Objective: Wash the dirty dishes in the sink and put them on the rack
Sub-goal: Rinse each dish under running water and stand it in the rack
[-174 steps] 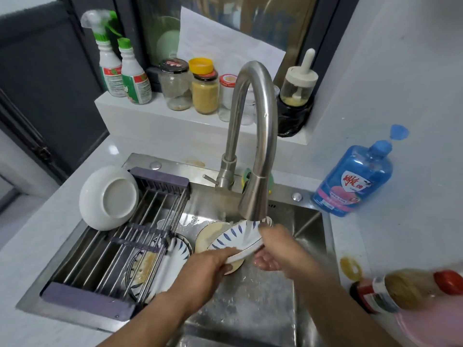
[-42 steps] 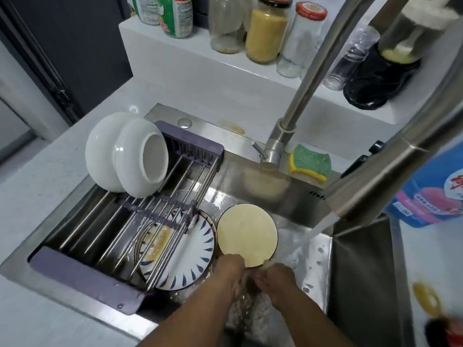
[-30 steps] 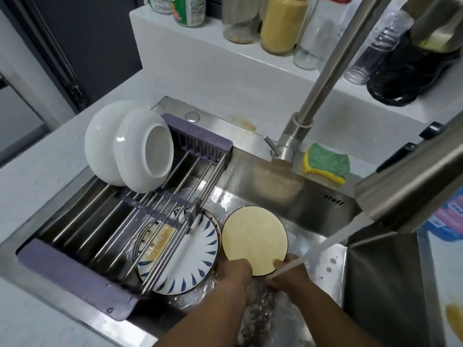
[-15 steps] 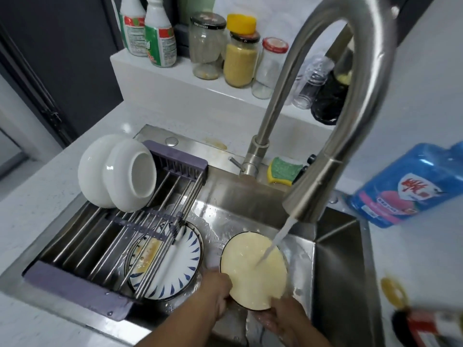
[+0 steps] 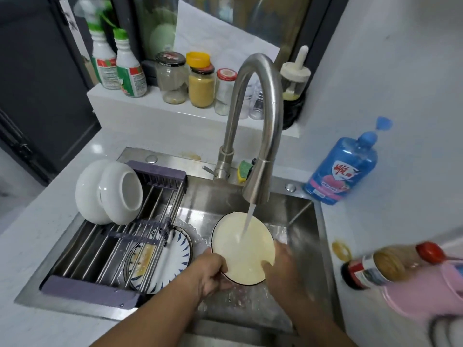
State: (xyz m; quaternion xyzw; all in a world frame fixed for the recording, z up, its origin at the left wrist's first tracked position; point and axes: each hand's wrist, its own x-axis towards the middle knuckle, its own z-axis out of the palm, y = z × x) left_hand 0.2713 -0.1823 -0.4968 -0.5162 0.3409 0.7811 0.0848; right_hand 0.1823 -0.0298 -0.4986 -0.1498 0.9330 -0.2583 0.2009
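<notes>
Head view: left hand [image 5: 213,274] grips cream plate [image 5: 239,249], right hand [image 5: 284,267] touching

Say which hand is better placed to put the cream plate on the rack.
Likely left: the left hand grips the cream plate by its rim, and the rack lies on that side.

person, parts in view: two hands and two forearms, seen from above.
left hand [image 5: 213,274]: bare; outline sharp, knuckles and finger creases readable.
left forearm [image 5: 155,316]: bare along all its visible length, cut off at the bottom of the view.
right hand [image 5: 283,269]: bare; blurred, so single fingers are hard to tell apart.
right forearm [image 5: 318,321]: bare, widening toward the bottom of the view, edges soft with blur.
</notes>
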